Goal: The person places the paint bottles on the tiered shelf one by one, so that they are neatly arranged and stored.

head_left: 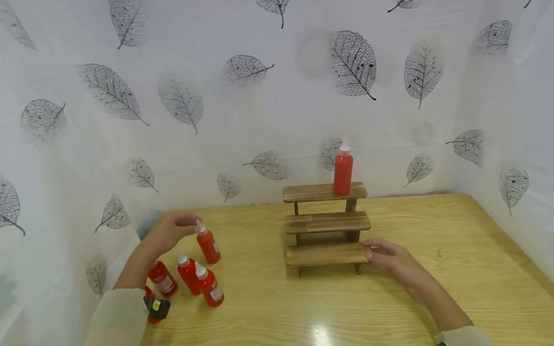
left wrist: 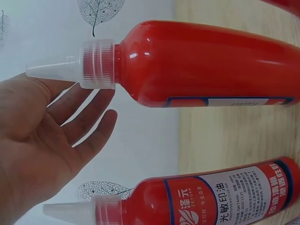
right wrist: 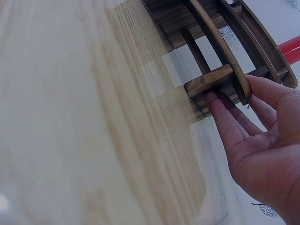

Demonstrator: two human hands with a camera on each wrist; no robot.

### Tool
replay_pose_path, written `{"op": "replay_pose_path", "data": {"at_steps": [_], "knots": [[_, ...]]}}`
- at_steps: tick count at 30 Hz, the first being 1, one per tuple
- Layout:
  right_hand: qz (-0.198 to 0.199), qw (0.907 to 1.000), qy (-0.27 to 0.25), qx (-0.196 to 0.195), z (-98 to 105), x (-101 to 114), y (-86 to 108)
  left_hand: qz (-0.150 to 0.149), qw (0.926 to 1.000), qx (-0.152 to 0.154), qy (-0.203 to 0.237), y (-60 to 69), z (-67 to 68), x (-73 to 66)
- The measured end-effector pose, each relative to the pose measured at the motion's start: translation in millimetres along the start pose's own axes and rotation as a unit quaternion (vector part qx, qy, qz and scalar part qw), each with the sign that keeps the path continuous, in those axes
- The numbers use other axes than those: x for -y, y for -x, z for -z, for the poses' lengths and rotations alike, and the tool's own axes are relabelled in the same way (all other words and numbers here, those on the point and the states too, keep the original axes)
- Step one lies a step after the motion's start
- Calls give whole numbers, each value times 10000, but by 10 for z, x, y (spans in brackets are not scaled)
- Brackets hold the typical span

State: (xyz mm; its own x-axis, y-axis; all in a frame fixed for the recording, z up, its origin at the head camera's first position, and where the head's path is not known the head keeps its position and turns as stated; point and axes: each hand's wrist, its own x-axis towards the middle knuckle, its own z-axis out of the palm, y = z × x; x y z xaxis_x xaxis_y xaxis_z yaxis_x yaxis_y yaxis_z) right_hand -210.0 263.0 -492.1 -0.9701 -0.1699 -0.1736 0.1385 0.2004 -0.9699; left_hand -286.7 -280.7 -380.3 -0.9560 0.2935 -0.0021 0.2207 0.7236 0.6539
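My left hand (head_left: 172,231) is at the left with its fingers spread, beside the nozzle of a red bottle (head_left: 208,245). In the left wrist view the fingers of this hand (left wrist: 61,126) extend behind the cap of the nearer red bottle (left wrist: 197,63); whether they touch it I cannot tell. My right hand (head_left: 398,264) grips the right end of the lowest step of a three-step wooden stand (head_left: 327,254). The right wrist view shows the hand (right wrist: 262,126) with thumb and fingers on either side of the step's end (right wrist: 236,79). One red bottle (head_left: 343,172) stands upright on the top step.
Several more red bottles, one at the front (head_left: 211,288), stand below and beside my left hand, partly hidden by the forearm. A leaf-patterned white sheet (head_left: 252,119) encloses the back and sides of the wooden table (head_left: 272,329).
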Motion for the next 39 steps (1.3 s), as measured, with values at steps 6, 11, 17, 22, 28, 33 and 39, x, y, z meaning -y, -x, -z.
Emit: {"op": "replay_pose_path", "data": {"at_steps": [6, 11, 17, 22, 28, 33, 39], "knots": [[42, 10000, -35, 23, 4, -12, -3, 19, 9998, -122, -166, -7, -6, -51], [85, 9999, -77, 58, 12, -21, -12, -23, 9995, -155, -261, -19, -37, -105], [78, 9999, -98, 69, 18, -27, -21, -343, 9993, 135, -62, -80, -104, -129], [51, 9999, -79, 64, 13, -19, -19, -394, 9989, 233, -36, -128, -145, -175], [92, 9999, -120, 79, 8, -13, -11, -318, 9990, 307, -87, -177, -179, -247], [114, 9997, -179, 107, 7, -20, -18, -185, 9989, 317, -300, -198, -179, -281], [127, 9996, -212, 122, 8, -22, -22, 53, 9981, 455, -423, -232, -199, -267]]}}
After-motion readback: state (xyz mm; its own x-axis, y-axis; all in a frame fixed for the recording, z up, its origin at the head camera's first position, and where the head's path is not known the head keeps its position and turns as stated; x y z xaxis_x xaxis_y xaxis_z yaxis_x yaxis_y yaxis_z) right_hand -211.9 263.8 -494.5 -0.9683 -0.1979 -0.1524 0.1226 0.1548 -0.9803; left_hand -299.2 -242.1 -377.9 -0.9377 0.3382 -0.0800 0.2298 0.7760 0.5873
